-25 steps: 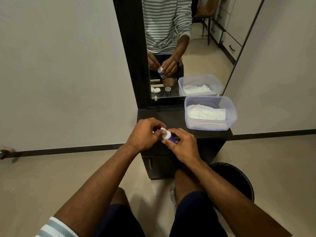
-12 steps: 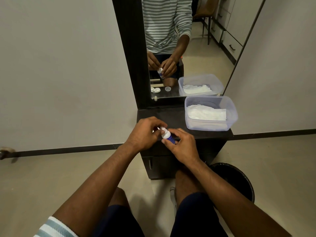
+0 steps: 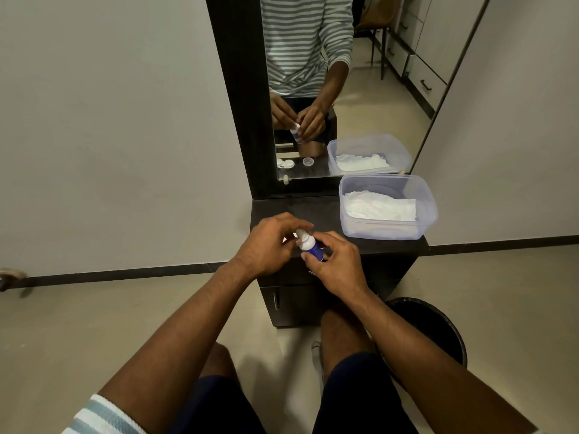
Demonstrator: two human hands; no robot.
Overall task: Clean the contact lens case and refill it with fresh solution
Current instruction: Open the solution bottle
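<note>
the dark, matte cabinet top (image 3: 326,211) carries a clear plastic box (image 3: 388,228) with crumpled white tissue (image 3: 379,209) inside; above its front edge the right hand (image 3: 336,266) has fingers closed around a small blue solution bottle (image 3: 313,249), tilted left; the left hand (image 3: 269,245) pinches its white cap (image 3: 303,237); the lens case shows only in the mirror (image 3: 360,104).

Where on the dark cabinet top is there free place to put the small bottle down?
A bare strip of the cabinet top lies between the mirror base and the hands, left of the plastic tub. The right side is crowded by the tub. The left hand and right hand hide the front edge.
</note>
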